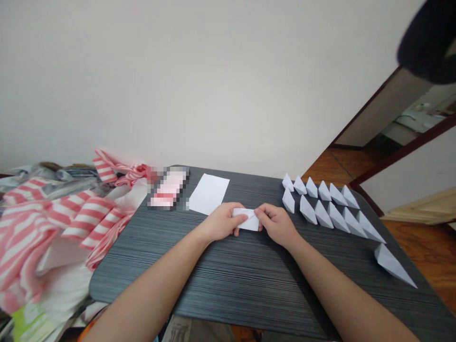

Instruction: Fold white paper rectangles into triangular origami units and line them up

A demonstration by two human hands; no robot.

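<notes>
Between my two hands is a small folded piece of white paper, held just above the dark table. My left hand grips its left end, thumb on top and fingers beneath. At the right end, my right hand pinches the paper between thumb and fingers. A fold line shows across the paper's upper face. Behind my left hand lies a flat white sheet of paper. To the right stand several folded white paper shapes in two rows, with a single one nearer to me.
The dark wood-grain table stands against a pale wall. A blurred-out flat pink item lies at its back left. Red-and-white striped cloth is heaped left of the table. A dark round shape hangs at upper right.
</notes>
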